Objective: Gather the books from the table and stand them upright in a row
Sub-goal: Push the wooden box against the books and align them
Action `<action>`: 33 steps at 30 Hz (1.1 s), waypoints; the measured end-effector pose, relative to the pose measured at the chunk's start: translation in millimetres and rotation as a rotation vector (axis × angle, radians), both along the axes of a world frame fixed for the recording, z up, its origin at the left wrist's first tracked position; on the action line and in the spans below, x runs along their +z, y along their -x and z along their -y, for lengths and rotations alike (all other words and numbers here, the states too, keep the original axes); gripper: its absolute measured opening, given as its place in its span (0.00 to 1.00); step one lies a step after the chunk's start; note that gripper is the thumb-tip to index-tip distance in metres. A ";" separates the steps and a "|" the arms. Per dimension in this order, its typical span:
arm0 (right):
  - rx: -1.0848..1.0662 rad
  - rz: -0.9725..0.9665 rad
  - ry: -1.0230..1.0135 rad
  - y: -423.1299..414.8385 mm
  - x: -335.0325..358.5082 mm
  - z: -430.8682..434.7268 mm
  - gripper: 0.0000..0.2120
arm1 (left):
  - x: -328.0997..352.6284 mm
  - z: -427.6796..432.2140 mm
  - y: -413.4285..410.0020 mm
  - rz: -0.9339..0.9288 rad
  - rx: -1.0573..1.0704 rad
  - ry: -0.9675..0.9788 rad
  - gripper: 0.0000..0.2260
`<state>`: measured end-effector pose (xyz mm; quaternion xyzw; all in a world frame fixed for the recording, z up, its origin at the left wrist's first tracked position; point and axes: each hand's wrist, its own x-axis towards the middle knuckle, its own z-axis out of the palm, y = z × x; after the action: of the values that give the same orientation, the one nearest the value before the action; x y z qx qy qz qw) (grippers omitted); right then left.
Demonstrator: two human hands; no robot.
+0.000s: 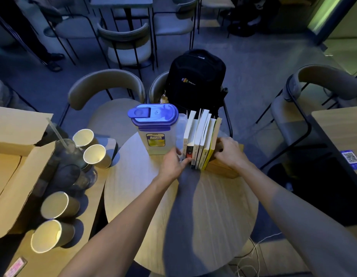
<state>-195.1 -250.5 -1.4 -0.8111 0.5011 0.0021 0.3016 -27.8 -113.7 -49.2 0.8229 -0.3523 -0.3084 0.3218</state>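
Several books [201,140] stand upright in a row, spines toward me, at the far side of the round wooden table [213,206]. My left hand [174,163] presses against the leftmost book's spine, with the thumb at the foot of the row. My right hand [229,151] rests against the right side of the row, on the yellow outer book and a wooden box [223,168] that stands beside it. Both hands squeeze the row from its two sides.
A clear plastic pitcher with a blue lid [153,128] stands just left of the books. Paper cups [94,153], glass jars and an open cardboard box [17,156] fill the table to the left. A black backpack [195,80] sits on the chair behind.
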 end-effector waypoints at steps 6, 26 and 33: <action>0.001 0.060 -0.026 -0.6 4.4 -14.4 0.16 | 10.8 -6.9 2.3 -0.037 -0.114 0.064 0.11; -0.060 0.355 -0.008 5.3 30.1 -27.4 0.14 | 41.7 -15.1 17.9 0.172 -0.286 0.407 0.27; -0.066 0.299 -0.015 -0.3 30.1 -24.6 0.15 | 44.9 -10.4 12.6 0.216 -0.296 0.368 0.25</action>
<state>-194.8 -225.9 28.7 -0.7833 0.4767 -0.1251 0.3789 -40.3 -103.4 -4.2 0.7184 -0.5512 -0.1931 0.3779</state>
